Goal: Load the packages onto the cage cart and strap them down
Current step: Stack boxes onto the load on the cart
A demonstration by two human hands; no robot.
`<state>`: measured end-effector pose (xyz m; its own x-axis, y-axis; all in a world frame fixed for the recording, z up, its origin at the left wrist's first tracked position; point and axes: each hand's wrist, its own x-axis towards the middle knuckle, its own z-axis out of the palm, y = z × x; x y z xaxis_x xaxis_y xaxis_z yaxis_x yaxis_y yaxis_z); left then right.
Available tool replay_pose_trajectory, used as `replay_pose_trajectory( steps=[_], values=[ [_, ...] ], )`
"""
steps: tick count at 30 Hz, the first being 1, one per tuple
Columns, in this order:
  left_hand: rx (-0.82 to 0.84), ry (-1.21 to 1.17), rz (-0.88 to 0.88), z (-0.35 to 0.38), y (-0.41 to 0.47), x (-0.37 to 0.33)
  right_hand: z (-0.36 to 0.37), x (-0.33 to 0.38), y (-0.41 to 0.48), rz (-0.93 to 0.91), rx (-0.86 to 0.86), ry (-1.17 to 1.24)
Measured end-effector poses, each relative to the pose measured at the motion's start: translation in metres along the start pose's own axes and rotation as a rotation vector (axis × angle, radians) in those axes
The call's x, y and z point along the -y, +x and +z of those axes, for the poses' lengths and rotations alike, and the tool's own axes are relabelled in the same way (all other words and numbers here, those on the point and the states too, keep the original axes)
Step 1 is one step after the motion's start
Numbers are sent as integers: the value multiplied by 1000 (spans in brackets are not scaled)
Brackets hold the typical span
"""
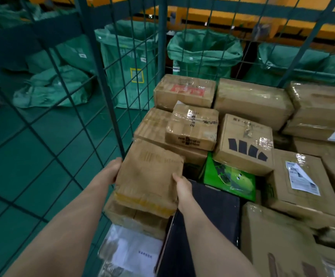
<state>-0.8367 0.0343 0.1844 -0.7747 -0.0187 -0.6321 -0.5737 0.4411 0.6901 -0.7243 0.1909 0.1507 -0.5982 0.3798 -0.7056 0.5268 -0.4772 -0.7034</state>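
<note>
Head view, loading step. At lower centre of the frame a brown box (150,176) is held between both hands, just inside the mesh wall of the cage cart (102,80) that crosses the left half. The left grip (116,169) wraps the box's left edge, fingers curled over it. The right grip (182,185) clamps the right edge with the thumb on the top face; the fingers beneath are hidden. Holding opposite edges keeps the box level and lets it be lowered flat. It hangs over another carton (134,216) at the cart's near left corner, apparently to fill the space against the wall. The other packages lie packed side by side: a small taped box (192,126) on top of a longer one at centre, a box with black marks (244,144) to its right, a green box (230,176) and a black box (208,206) lower down. Tight packing probably limits shifting. Green sacks (134,62) stand beyond the mesh at upper centre. No strap is visible, so strapping looks not yet begun.
</note>
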Motion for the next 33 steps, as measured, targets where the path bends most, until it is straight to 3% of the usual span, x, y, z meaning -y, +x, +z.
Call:
replay_pose_trajectory(
  steps=[7, 12, 20, 25, 33],
  values=[
    [-115, 58, -75, -9, 30, 30, 15, -24, 0, -126, -178, -270],
    [-256, 88, -128, -3, 18, 22, 22, -22, -7, -210, -330, -301],
    [-196, 321, 25, 21, -4, 16, 17, -12, -23, -214, -427, -274],
    [-176, 180, 33, 14, -18, 20, 6, -9, -42, -209, -421, -226],
    [-214, -187, -16, 1, -79, 69, -4, -15, -87, -241, -210, -334]
  ],
)
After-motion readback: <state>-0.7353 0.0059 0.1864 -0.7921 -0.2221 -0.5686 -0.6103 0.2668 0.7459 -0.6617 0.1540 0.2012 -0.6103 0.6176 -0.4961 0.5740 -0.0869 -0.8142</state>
